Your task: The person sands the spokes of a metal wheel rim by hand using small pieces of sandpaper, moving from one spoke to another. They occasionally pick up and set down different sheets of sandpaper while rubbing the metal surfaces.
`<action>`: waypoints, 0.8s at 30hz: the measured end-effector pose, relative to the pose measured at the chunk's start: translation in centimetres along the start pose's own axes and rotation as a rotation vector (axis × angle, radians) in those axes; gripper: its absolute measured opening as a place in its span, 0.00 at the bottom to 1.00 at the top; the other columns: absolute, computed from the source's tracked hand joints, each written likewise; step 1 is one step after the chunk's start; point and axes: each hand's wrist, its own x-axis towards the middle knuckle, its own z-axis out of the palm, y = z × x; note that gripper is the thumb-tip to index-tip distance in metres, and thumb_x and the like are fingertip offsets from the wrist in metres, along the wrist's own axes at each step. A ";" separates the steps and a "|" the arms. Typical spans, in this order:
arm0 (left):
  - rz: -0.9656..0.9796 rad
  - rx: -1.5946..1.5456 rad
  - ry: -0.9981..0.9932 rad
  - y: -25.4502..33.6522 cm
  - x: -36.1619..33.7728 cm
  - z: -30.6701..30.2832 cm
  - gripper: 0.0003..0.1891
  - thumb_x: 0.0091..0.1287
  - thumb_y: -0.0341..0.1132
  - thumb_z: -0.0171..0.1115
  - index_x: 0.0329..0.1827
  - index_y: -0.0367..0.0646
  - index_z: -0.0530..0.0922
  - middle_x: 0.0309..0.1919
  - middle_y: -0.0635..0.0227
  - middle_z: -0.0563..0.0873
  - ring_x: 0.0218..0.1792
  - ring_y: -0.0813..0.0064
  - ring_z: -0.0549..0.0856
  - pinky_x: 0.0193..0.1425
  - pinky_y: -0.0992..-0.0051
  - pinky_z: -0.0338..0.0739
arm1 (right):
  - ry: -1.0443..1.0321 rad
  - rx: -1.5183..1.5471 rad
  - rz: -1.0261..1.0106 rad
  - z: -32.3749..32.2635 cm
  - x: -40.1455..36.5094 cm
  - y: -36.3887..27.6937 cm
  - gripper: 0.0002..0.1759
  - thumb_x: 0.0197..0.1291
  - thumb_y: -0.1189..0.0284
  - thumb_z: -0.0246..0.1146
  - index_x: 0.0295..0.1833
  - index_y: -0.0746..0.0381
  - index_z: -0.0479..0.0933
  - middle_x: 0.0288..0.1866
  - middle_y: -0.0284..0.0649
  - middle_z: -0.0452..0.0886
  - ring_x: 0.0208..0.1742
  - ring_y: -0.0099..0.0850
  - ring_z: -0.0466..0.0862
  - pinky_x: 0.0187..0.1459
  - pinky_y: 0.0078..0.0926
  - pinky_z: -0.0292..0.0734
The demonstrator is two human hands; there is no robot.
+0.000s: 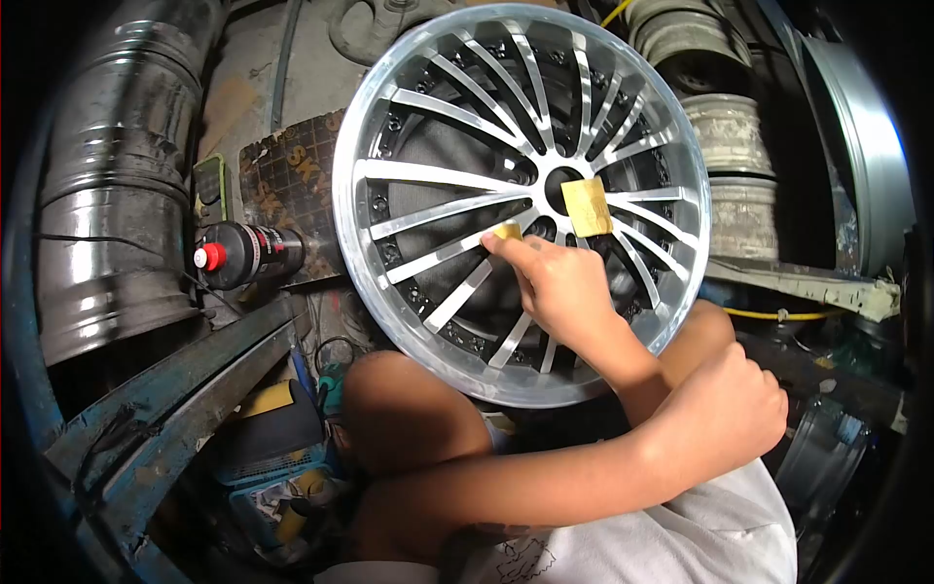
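Observation:
A large multi-spoke alloy wheel rim (520, 24), silver with dark gaps between its spokes, is tilted up in front of my knees. My right hand (559, 282) presses a small folded piece of yellow sandpaper (506, 231) against a spoke left of the hub, fingers closed on it. Another yellow sandpaper square (587, 206) lies over the hub's right side, partly covering the centre hole. My left forearm crosses in front of my right arm. My left hand (744, 409) is a fist near my right knee; whatever may be inside it is hidden.
At left are a red-capped black bottle (253, 255), stacked shiny rims (117, 195) and a blue metal frame (185, 389). A blue basket (277, 496) stands below. More rims (720, 136) are stacked at right, above a clear plastic container (825, 453).

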 end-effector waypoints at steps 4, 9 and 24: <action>-0.006 -0.006 0.029 0.0 0.1 0.3 0.04 0.62 0.34 0.68 0.31 0.45 0.84 0.23 0.73 0.84 0.28 0.74 0.87 0.31 0.72 0.72 | -0.076 -0.069 0.039 -0.8 -0.2 0.2 0.20 0.69 0.77 0.65 0.62 0.46 0.87 0.38 0.39 0.89 0.33 0.44 0.89 0.32 0.43 0.83; -0.005 -0.032 0.036 -0.3 -0.1 0.3 0.05 0.60 0.34 0.68 0.30 0.43 0.83 0.22 0.71 0.84 0.26 0.74 0.86 0.31 0.72 0.73 | 0.160 0.107 0.002 -2.1 -1.4 1.2 0.24 0.63 0.79 0.67 0.64 0.48 0.87 0.41 0.38 0.92 0.37 0.42 0.92 0.35 0.39 0.85; -0.012 0.022 0.071 -1.1 0.1 0.4 0.06 0.60 0.34 0.68 0.28 0.44 0.83 0.21 0.71 0.83 0.24 0.74 0.86 0.30 0.72 0.74 | 0.006 1.489 0.281 0.8 -1.9 2.4 0.25 0.84 0.64 0.56 0.72 0.73 0.77 0.73 0.55 0.81 0.71 0.43 0.85 0.74 0.45 0.78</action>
